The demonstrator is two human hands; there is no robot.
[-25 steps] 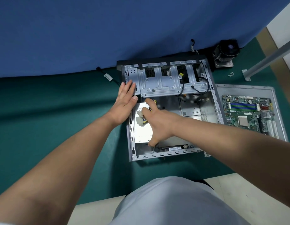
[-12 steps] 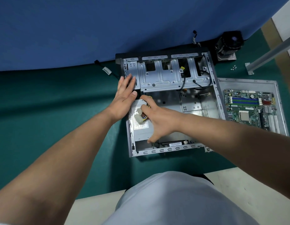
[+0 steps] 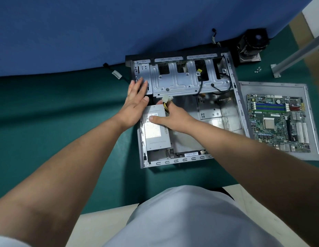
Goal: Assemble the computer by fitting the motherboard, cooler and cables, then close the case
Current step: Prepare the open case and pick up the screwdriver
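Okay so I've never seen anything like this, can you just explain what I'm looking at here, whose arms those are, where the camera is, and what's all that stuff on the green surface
The one picture comes from a camera worn on a person's head, looking down, so the two bare arms are that person's own. On the green mat lies an open computer case on its side, with a grey power supply inside. The left hand lies flat, fingers straight, on the case's left edge. The right hand reaches inside, its thumb on the power supply, and seems to hold a bundle of cables with a white plug. To the right, still outside the case, the motherboard rests on a grey side panel. The black cooler stands further back, with small screws nearby.
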